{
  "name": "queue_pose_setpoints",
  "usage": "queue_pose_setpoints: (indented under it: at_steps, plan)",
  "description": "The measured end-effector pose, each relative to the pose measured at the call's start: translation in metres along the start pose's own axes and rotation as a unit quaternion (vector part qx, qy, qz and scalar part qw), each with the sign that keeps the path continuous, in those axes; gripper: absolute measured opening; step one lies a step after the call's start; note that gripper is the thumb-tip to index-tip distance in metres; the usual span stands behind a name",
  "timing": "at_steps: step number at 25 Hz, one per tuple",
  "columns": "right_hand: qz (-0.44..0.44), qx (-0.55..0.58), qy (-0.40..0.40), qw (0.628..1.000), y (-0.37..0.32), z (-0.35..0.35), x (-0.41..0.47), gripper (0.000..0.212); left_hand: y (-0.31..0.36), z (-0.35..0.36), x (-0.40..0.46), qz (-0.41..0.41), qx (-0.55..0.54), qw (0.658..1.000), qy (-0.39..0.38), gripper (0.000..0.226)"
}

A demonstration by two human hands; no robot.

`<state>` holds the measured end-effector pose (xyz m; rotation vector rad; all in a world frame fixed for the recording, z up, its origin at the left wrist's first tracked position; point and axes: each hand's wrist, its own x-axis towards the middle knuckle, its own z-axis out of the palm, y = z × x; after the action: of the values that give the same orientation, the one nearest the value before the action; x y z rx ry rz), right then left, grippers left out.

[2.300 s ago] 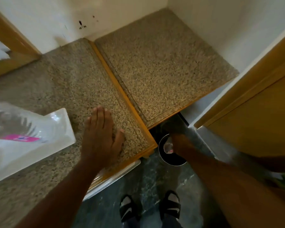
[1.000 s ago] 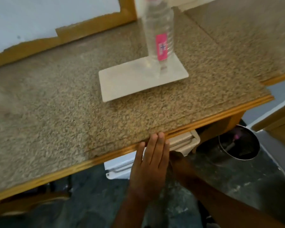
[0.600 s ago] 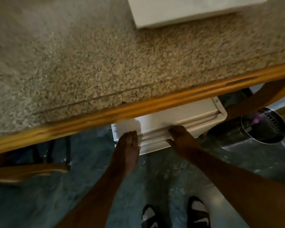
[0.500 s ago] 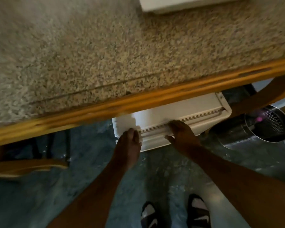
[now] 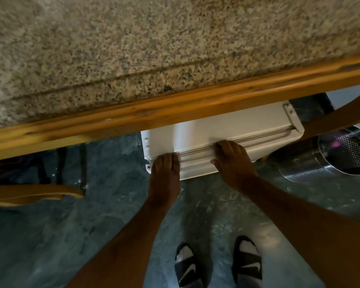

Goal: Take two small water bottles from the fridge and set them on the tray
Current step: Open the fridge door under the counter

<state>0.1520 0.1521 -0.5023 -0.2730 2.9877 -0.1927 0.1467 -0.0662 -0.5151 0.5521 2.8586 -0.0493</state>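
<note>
Fridge [image 5: 226, 129] top edge under both fingers [image 5: 166, 161]

Your arms are bare right down to the wrists, no sleeve showing, no watch, no rings that I can make out. Left hand [image 5: 164, 173] and right hand [image 5: 234, 161] are both ungloved. Down below, your black slide sandals [image 5: 218, 265] carry a white swoosh mark, worn over white socks.
</note>
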Motion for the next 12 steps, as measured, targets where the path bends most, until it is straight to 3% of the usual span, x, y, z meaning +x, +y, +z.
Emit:
queue_pose_setpoints:
  at_steps: [12]
  plan:
    - [-0.05,0.04,-0.003,0.998,0.014,0.006,-0.06,0.049,0.04,0.018,-0.08,0.006,-0.051,0.998,0.024,0.054]
